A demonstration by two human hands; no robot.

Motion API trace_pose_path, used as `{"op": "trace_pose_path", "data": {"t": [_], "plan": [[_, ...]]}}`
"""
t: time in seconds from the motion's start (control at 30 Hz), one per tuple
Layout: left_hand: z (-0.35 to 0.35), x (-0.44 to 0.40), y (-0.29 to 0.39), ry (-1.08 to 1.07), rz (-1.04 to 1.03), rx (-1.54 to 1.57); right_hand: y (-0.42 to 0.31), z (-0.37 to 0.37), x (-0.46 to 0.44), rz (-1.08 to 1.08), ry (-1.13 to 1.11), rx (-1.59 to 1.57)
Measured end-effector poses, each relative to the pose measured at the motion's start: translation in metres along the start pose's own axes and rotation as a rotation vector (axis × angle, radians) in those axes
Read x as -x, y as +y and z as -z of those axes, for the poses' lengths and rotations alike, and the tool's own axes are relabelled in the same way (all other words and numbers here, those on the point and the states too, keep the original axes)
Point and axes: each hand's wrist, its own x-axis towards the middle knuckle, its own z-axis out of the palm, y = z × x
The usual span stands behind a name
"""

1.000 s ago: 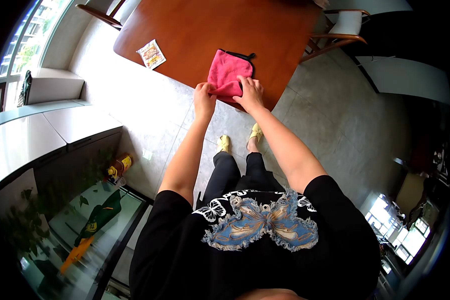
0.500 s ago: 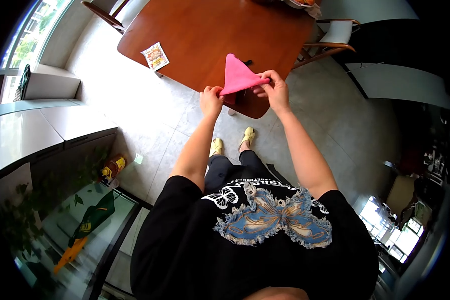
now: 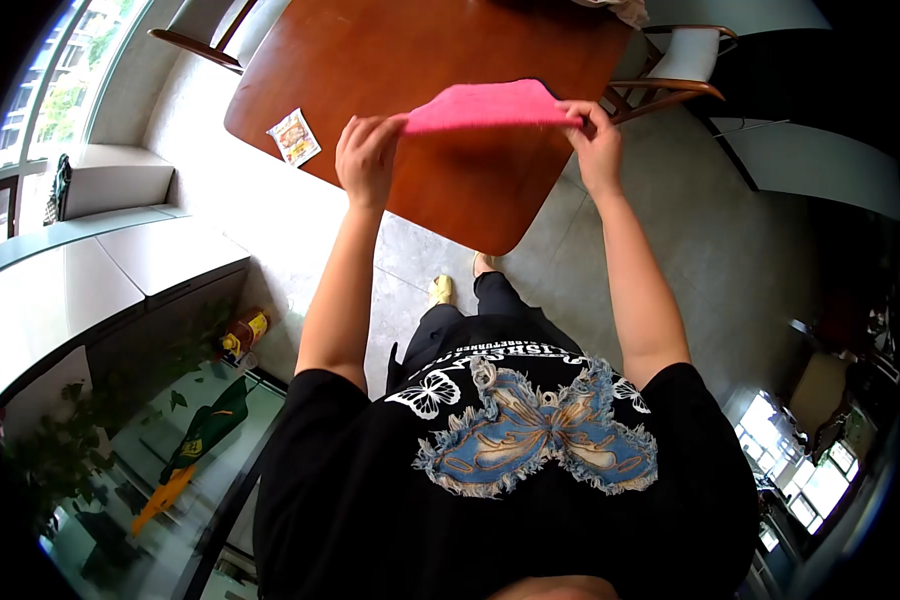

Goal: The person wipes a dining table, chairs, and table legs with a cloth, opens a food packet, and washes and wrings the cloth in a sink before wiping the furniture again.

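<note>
- Left hand: grip pinched on one end of the pink cloth
- Right hand: grip pinched on its other end
- Cloth stretched between both hands, above the wooden tabletop
- Printed packet on the tabletop, near the left hand

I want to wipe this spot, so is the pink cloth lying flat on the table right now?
No, the cloth is stretched between the left hand and right hand.
</note>
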Motion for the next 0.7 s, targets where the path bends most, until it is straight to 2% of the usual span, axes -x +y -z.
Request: {"op": "trace_pose_path", "data": {"t": [0.07, 0.1, 0.23, 0.27, 0.3, 0.37, 0.4, 0.47, 0.5, 0.57, 0.6, 0.63, 0.7], "plan": [[0.008, 0.017, 0.003, -0.065, -0.151, -0.163, 0.018, 0.003, 0.017, -0.035, -0.052, -0.030], [0.010, 0.042, -0.009, -0.109, -0.125, -0.159, 0.028, -0.006, 0.035, -0.061, -0.099, -0.052], [-0.027, 0.132, -0.036, -0.453, 0.248, -0.162, 0.115, -0.006, 0.088, -0.204, -0.390, 0.204], [-0.038, 0.159, -0.048, -0.390, 0.384, -0.118, 0.136, -0.008, 0.106, -0.182, -0.447, 0.241], [-0.046, 0.162, -0.055, -0.397, 0.389, -0.122, 0.136, -0.010, 0.112, -0.123, -0.498, 0.330], [-0.054, 0.166, -0.071, -0.243, 0.601, -0.134, 0.128, -0.019, 0.119, -0.140, -0.427, 0.354], [-0.060, 0.159, -0.066, -0.187, 0.628, -0.250, 0.122, -0.020, 0.118, -0.155, -0.438, 0.349], [-0.069, 0.133, -0.065, -0.228, 0.912, -0.350, 0.109, -0.023, 0.109, -0.461, -0.313, 0.239], [-0.074, 0.118, -0.062, -0.251, 1.078, -0.355, 0.115, -0.022, 0.105, -0.462, -0.314, 0.233], [-0.078, 0.104, -0.084, -0.533, 1.194, -0.170, 0.130, -0.014, 0.104, -0.491, -0.284, 0.233], [-0.085, 0.099, -0.070, -0.436, 1.033, -0.232, 0.138, -0.010, 0.106, -0.451, -0.260, 0.227], [-0.085, 0.079, -0.040, -0.385, 0.890, -0.161, 0.141, -0.004, 0.105, -0.454, -0.258, 0.225], [-0.099, 0.063, -0.001, -0.422, 0.708, -0.101, 0.141, 0.006, 0.105, -0.459, -0.187, 0.231]]}}
